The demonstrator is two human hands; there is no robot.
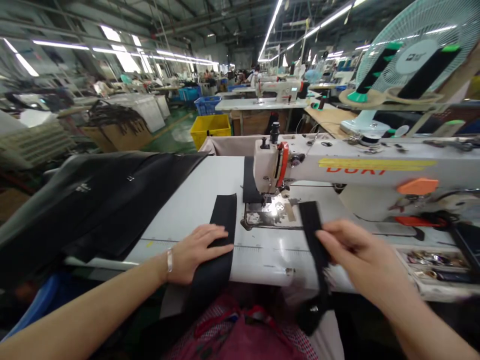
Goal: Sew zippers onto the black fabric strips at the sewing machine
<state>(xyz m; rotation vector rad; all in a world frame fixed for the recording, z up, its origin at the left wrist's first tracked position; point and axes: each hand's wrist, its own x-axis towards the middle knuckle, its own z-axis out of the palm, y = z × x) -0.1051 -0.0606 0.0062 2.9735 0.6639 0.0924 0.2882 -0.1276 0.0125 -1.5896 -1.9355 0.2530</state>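
Note:
My left hand (195, 251) lies flat, fingers together, on a wide black fabric strip (221, 235) that runs from the table edge toward the sewing machine (300, 165). My right hand (356, 255) pinches a narrower black webbing strap (313, 230), which stretches from near the needle plate (270, 212) down over the table's front edge. Another black piece (249, 182) lies behind the machine head. The right hand is slightly blurred.
A pile of black fabric (101, 200) covers the table's left side. A tray of small metal parts (435, 265) sits at right. A fan (412, 55) stands behind the machine. A yellow bin (210, 127), blue crates and other sewing stations fill the hall beyond.

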